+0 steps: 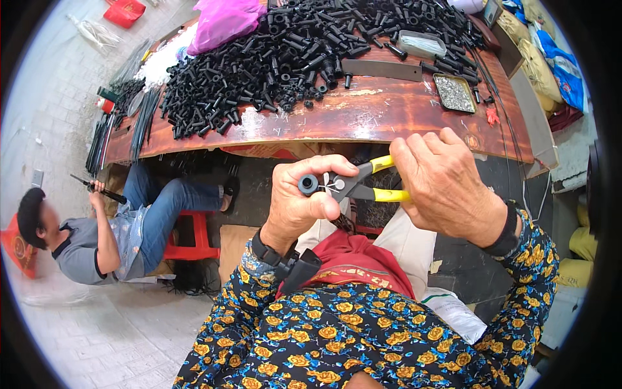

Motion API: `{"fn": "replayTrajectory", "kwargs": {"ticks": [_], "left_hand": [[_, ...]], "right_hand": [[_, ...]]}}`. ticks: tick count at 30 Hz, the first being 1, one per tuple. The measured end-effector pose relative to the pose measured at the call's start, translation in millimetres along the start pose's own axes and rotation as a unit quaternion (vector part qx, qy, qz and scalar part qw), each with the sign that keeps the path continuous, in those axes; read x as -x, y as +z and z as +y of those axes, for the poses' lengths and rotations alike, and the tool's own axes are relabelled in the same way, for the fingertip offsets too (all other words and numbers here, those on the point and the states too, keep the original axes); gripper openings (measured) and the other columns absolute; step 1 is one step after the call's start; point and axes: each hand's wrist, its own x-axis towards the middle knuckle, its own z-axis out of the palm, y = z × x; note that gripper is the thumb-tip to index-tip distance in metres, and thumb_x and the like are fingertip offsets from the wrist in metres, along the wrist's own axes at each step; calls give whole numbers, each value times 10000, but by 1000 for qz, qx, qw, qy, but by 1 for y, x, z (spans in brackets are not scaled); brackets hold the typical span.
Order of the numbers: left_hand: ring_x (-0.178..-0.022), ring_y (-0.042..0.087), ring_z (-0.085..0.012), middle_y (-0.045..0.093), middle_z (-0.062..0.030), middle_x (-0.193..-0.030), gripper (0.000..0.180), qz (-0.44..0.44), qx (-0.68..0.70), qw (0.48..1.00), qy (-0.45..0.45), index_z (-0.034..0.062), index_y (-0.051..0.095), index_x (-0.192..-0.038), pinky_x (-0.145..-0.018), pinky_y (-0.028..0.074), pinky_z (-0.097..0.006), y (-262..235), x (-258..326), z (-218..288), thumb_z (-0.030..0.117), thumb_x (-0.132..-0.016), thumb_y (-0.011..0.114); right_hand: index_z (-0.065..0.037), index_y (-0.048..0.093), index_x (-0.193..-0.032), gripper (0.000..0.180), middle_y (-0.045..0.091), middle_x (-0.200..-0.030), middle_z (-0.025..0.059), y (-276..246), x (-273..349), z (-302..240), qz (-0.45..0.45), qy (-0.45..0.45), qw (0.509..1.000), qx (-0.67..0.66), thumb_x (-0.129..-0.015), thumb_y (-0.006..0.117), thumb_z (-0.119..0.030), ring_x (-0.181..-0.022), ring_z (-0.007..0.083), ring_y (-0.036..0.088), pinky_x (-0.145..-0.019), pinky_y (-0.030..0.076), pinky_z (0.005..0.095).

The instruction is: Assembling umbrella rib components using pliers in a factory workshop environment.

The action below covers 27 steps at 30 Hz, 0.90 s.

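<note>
The person's left hand (293,202) was closed on a black tubular fitting (308,184), pinching it between thumb and fingers so that its round, hollow end showed. The right hand (447,185) was wrapped around the yellow-handled pliers (391,195), whose handles stood spread apart. The pliers' dark head reached in between the left thumb and forefinger, right beside the fitting, where thin, pale metal showed; whether the jaws were clamped on it could not be told. Both hands were above the person's lap, in front of the near edge of a reddish-brown wooden table (363,118), with a red cloth (363,256) below them.

A broad heap of black fittings (240,81) covered much of the tabletop, with a purple plastic bag (223,24) at its far left. A flat metal bar (381,69) lay along the heap's near edge. To its right were a clear rectangular tray and a shallow tin (459,111) of small metal pieces. At the left, a co-worker (97,249) sat by a red stool (192,245), holding a long dark object.
</note>
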Motion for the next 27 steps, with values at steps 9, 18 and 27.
{"fn": "replayTrajectory", "kwargs": {"ticks": [9,18,27], "left_hand": [[-580,461,-25,655,-43,-867,973,-23,-36,998,-36,-48,686,-1044,-509,342,-161,4,2,0,828,-785,351],[-497,387,-52,636,-50,-756,1049,4,59,996,-73,-34,711,-919,-445,252,-192,2,-1,-5,836,-832,132],[-464,363,-43,609,-23,-716,1002,66,122,988,-67,-37,704,-902,-438,274,-187,3,1,-3,835,-829,215]], "right_hand": [[7,595,-992,382,584,-688,51,27,-9,37,-500,14,586,-638,-955,586,-373,-604,138,556,-558,455,310],[-8,583,-1095,391,597,-729,85,7,-6,17,-393,45,675,-623,-948,591,-370,-637,178,584,-591,466,339],[9,445,-1297,604,533,-977,190,14,9,-25,-69,80,975,-194,-769,680,-167,-908,345,542,-736,495,417]]}}
